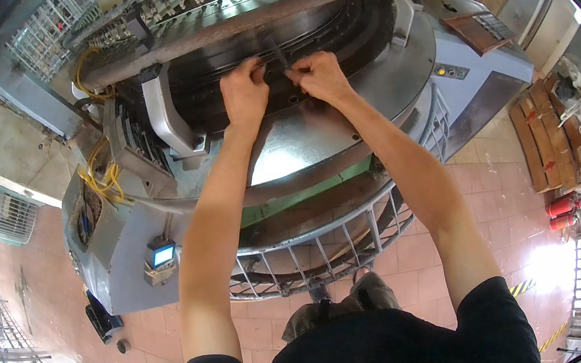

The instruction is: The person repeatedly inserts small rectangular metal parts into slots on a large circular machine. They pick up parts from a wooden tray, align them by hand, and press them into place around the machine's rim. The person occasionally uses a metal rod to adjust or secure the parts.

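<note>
1. From my remote seat, I see the round machine [243,14] spanning ten to two o'clock; its overhanging upper ring probably explains why both arms reach in low.
2. The metal deck [391,72] curves below the hands, its near edge facing six o'clock. Farther toward six, the guard rail [292,242] separates the person's legs from the machine.
3. I'd treat the left post [163,110] at ten o'clock and the right post [401,11] at one as side limits; the open room lies between them.
4. The left hand [246,94], towards eleven, has its thumb and forefinger drawn together; I cannot tell whether they pinch anything.
5. The right hand [320,77], just past twelve, appears clamped on the near end of a thin dark strip [278,51].
6. That strip points towards twelve over the dark recess, perhaps gripped low to leave its far end free.
</note>
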Action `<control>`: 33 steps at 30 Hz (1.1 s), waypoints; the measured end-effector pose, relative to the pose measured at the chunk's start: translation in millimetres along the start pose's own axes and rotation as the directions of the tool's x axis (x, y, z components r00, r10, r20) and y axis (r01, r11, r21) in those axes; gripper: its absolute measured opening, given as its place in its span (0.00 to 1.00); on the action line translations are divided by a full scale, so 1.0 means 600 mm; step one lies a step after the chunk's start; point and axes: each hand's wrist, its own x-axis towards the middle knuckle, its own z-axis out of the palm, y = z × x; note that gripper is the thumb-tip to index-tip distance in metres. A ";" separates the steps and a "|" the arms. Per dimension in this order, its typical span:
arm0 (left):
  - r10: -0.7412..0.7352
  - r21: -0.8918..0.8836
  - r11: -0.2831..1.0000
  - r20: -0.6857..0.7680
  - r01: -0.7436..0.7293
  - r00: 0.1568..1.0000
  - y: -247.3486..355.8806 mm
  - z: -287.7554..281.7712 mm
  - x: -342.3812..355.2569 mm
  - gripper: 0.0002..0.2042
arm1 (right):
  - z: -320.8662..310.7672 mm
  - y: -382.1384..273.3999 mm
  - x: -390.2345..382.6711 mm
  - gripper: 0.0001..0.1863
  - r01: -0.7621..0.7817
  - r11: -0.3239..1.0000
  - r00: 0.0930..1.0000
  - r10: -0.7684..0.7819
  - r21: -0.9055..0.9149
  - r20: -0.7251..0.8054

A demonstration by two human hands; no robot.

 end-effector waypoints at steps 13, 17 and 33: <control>0.275 0.201 0.941 0.015 -0.273 0.961 0.003 0.010 -0.008 0.14 | 0.009 0.010 0.003 0.11 0.129 0.992 0.989 -0.130 -0.012 -0.075; 0.277 0.212 0.937 0.025 -0.276 0.960 0.006 0.008 -0.008 0.13 | 0.009 0.009 0.005 0.11 0.120 0.993 0.990 -0.120 -0.012 -0.074; 0.278 0.213 0.937 0.033 -0.278 0.960 0.009 0.006 -0.007 0.14 | -0.001 -0.008 0.002 0.11 -0.003 0.999 1.000 0.003 -0.036 0.007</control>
